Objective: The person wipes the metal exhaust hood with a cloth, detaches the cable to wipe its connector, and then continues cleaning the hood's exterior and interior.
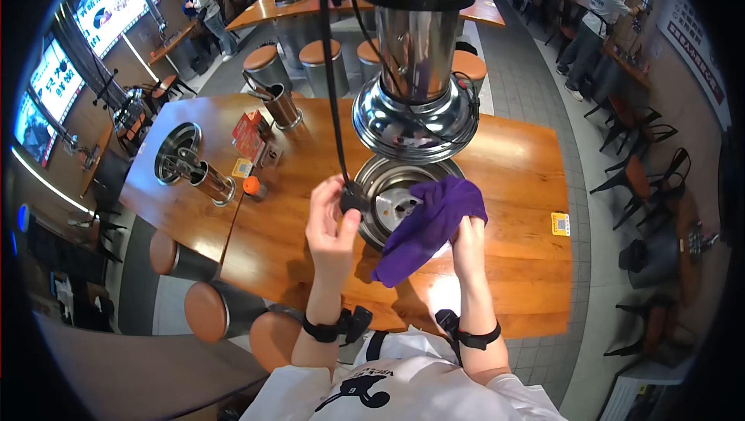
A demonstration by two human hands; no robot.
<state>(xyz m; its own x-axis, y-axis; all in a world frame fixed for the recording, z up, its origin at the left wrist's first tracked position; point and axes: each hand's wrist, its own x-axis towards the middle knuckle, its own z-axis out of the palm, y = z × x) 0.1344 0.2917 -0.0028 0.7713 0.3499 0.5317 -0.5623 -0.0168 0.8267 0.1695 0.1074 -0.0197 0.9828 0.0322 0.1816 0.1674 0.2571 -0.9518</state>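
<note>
Black-banded wrists lead up to the hands over the near middle of the wooden table (pixel 512 165). Here the left hand (pixel 332 223) pinches a small black fitting (pixel 353 198) at the end of a hanging black cable (pixel 332 72), beside the left rim of the sunken steel grill pit (pixel 376 176). Fingers of the right hand (pixel 468 239) close around a purple cloth (pixel 431 223), which drapes over the pit's near right rim beneath the steel exhaust hood (pixel 415 114).

I am stretching both bare forearms forward side by side, elbows tucked near my chest: my left hand (pixel 332 219) pinching thumb against fingertips, my right hand (pixel 468 236) curling shut, fingers gripping.
</note>
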